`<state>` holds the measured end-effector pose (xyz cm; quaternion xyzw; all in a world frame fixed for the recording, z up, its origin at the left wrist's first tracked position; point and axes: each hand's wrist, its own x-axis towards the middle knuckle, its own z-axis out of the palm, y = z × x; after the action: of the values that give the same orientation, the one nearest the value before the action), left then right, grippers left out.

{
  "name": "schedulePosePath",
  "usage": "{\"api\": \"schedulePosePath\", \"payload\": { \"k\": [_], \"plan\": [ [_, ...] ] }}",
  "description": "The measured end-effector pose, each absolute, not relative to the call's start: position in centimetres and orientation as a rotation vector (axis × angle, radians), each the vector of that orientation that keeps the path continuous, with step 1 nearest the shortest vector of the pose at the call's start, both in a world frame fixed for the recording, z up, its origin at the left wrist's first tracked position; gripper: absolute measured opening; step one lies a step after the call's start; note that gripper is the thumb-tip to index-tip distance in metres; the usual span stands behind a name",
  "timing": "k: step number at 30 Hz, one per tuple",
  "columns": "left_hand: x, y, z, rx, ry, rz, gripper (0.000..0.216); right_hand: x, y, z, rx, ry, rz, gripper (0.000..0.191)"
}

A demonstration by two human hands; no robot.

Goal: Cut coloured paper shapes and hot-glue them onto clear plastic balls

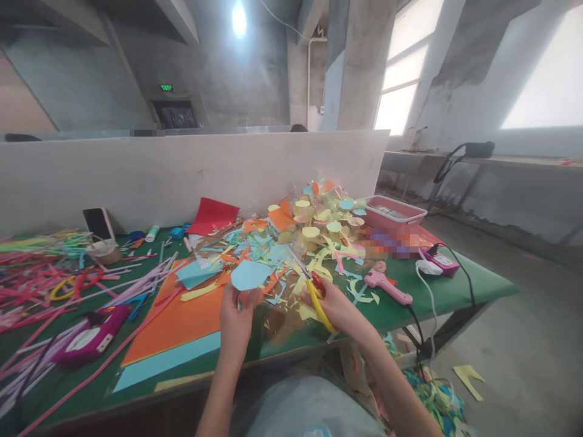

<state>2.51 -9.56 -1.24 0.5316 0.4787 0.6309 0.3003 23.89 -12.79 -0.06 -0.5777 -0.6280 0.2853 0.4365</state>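
Observation:
My left hand (pixel 237 312) pinches the lower edge of a light blue paper piece (pixel 250 276), cut to a rounded outline. In my right hand (pixel 334 306) is a pair of scissors (pixel 315 294) with yellow and red handles, fingers wrapped round them. Their metal blades point up and left, apart from the blue piece. Behind both hands lie blue, orange and yellow paper scraps (pixel 276 255). Left of my left hand is an orange paper sheet (pixel 175 315) with a blue sheet (pixel 170 362) showing under its front edge.
A heap of paper discs (pixel 311 232) stands before the white partition (pixel 182 176). A pink glue gun (pixel 387 285) with a cord lies at right, near a pink basket (pixel 396 212). Purple power strips (pixel 93 334) and coloured strips (pixel 40 285) cover the left. Scraps lie on the floor.

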Motion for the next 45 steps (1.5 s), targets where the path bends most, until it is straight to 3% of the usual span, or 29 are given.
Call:
{"api": "schedulePosePath", "payload": {
  "k": [9,23,31,45],
  "plan": [
    [2.1,-9.5,-1.2,1.382,1.437,1.839,0.052,23.3,-16.2,2.4,-1.124,-1.689,1.4,0.047],
    [2.3,-10.2,-0.8,1.602,1.576,1.876,0.048,23.0,-16.5,3.3,-1.068,-1.976,1.397,0.065],
    [2.5,-10.7,-0.5,1.669,1.593,1.83,0.044,22.1,-15.9,2.4,-1.106,-1.823,1.484,0.07],
    [2.6,-10.1,-1.2,1.516,1.435,1.858,0.055,20.8,-16.4,2.4,-1.262,-1.621,1.449,0.056]
  ]
}}
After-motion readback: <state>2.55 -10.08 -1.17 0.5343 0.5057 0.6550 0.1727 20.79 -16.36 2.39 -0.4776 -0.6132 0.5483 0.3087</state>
